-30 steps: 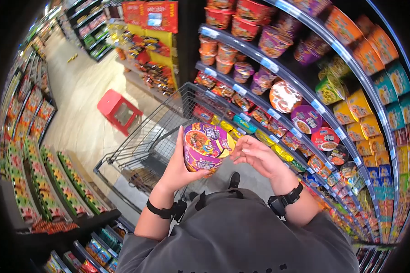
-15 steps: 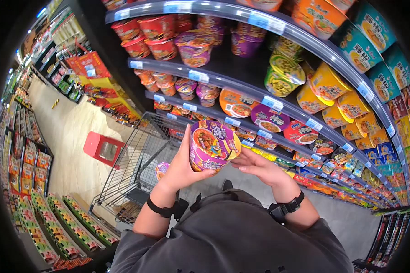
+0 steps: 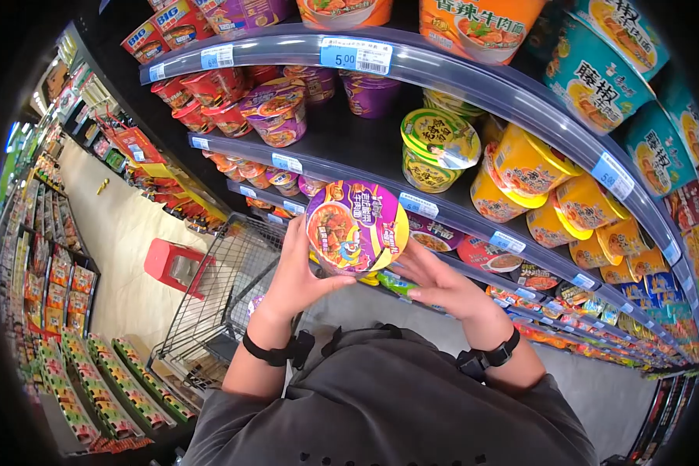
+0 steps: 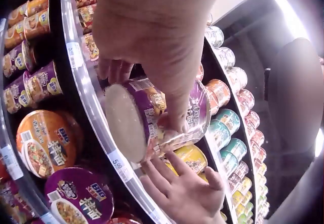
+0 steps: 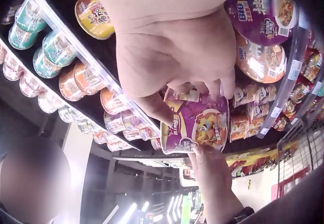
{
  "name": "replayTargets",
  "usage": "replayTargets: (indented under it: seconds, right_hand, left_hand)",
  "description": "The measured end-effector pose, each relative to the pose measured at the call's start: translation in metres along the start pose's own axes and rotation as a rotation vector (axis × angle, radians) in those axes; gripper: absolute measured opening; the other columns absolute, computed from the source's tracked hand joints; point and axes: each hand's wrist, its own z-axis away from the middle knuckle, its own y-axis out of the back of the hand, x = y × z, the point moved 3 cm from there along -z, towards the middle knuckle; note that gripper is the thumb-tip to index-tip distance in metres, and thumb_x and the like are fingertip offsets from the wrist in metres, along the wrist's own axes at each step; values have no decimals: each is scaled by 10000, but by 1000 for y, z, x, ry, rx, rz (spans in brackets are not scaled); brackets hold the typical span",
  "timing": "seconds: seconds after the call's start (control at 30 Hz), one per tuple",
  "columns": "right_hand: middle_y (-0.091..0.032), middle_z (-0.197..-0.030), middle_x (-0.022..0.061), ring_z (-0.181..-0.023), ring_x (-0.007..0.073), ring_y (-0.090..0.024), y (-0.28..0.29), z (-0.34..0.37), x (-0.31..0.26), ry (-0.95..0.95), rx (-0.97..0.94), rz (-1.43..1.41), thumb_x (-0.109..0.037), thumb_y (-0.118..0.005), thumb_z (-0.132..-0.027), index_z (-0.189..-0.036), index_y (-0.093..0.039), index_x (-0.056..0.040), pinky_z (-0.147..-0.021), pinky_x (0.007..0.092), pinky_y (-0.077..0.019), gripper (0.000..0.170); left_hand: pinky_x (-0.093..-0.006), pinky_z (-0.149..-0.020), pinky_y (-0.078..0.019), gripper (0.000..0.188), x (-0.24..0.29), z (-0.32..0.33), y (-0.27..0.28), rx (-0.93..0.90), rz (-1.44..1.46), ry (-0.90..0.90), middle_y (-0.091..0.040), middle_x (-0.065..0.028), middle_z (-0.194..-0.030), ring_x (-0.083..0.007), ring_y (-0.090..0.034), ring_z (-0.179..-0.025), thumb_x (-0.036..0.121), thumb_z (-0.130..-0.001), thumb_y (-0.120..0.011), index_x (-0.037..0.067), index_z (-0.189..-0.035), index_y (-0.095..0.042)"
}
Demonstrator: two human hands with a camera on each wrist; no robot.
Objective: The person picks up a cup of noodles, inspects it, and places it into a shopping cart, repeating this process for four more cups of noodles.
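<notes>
The person is holding a purple noodle cup [image 3: 357, 225] up in front of the chest, its printed lid tilting back toward the wearer; the left hand [image 3: 291, 268] is doing the gripping, its fingers and thumb curling round the side of the cup; the right hand [image 3: 446, 283] is hovering at the opposite side with its fingers fairly straight and spread, though I cannot tell whether the fingertips are touching the cardboard.

One hand seems to be bearing the weight, so a loosening thumb could be letting the cup slip; too hard a squeeze could be denting the paper wall; a careless swing forward could be knocking the cup on the lower shelf rail [image 3: 466, 224] or nudging the green-lidded cup [image 3: 440, 140] and the leaning yellow tubs [image 3: 536, 163].

As for room, the upper shelf rail [image 3: 287, 53] is curving overhead of that row, leaving a dark gap beside the green-lidded cup; the wire trolley [image 3: 217, 268] is standing near the left arm, its rim being the edge to clear on that side; beyond it a red stool [image 3: 175, 268] is sitting on the pale floor [image 3: 109, 233].
</notes>
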Motion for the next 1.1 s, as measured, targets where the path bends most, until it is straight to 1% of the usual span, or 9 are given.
replayTargets:
  seconds: [0.13,0.23,0.33,0.47,0.6,0.77,0.9,1.03,1.1]
  right_hand:
    - [-78,-1743,127,-1609,297,-114,13,-16,3,47,0,-62,-62,-621,-970,-1675,14,-63,-1273,482,-139,949]
    - [-71,-1746,126,-1613,293,-93,20,-33,4,102,29,-77,-79,-637,-960,-1675,4,-64,-1278,488,-123,961]
    - [-76,-1744,139,-1616,294,-69,24,-49,-1,133,89,-102,-100,-651,-950,-1674,-1,-57,-1283,490,-101,974]
    - [-50,-1745,171,-1619,293,-38,32,-76,-18,174,143,-88,-91,-658,-914,-1669,2,-32,-1285,488,-63,1004]
    - [-3,-1750,165,-1621,268,31,38,-104,-34,190,227,-65,-67,-650,-892,-1669,26,-38,-1280,488,-23,1030]
    - [37,-1754,128,-1618,265,60,53,-129,-28,220,315,-30,-37,-643,-893,-1667,31,-35,-1281,497,-3,1026]
    - [25,-1751,139,-1617,270,56,62,-142,-23,253,370,-11,69,-577,-890,-1662,16,-11,-1287,497,-23,977]
    - [8,-1749,153,-1617,267,43,69,-146,-18,251,404,-30,92,-567,-886,-1662,-4,-6,-1289,489,-28,964]
    - [-10,-1746,165,-1616,267,22,71,-146,-15,216,405,-37,112,-557,-891,-1660,-15,0,-1292,477,-37,947]
  left_hand:
    - [-469,-1194,-337,1129,-1,-15,5,12,27,25,-467,-213,-1484,-392,-426,-1418,302,-647,-981,-4,-1537,-356]
    - [-443,-1210,-330,1185,-16,-30,10,104,215,50,-457,-213,-1538,-329,-439,-1454,260,-658,-983,-29,-1574,-289]
    - [-435,-1214,-327,1181,-27,-50,14,160,332,60,-459,-207,-1538,-314,-446,-1448,247,-674,-979,-31,-1576,-269]
    - [-433,-1198,-347,1116,-50,-83,18,143,374,58,-487,-191,-1499,-301,-474,-1419,241,-702,-970,-27,-1552,-297]
    - [-427,-1187,-356,1081,-68,-122,21,104,407,29,-484,-185,-1491,-289,-476,-1407,236,-716,-960,-25,-1540,-311]
    - [-439,-1130,-414,989,-80,-163,29,49,152,-69,-533,-200,-1406,-344,-536,-1332,245,-718,-952,-17,-1482,-381]
    - [-435,-1081,-470,975,-82,-182,32,13,75,-68,-573,-230,-1372,-369,-581,-1291,276,-734,-945,-39,-1469,-387]
    - [-444,-1064,-481,979,-92,-189,32,-12,34,-85,-585,-246,-1356,-396,-591,-1279,286,-750,-939,-58,-1471,-372]
    - [-455,-1050,-488,983,-94,-190,33,-51,17,-43,-589,-267,-1340,-427,-594,-1264,296,-762,-933,-67,-1473,-361]
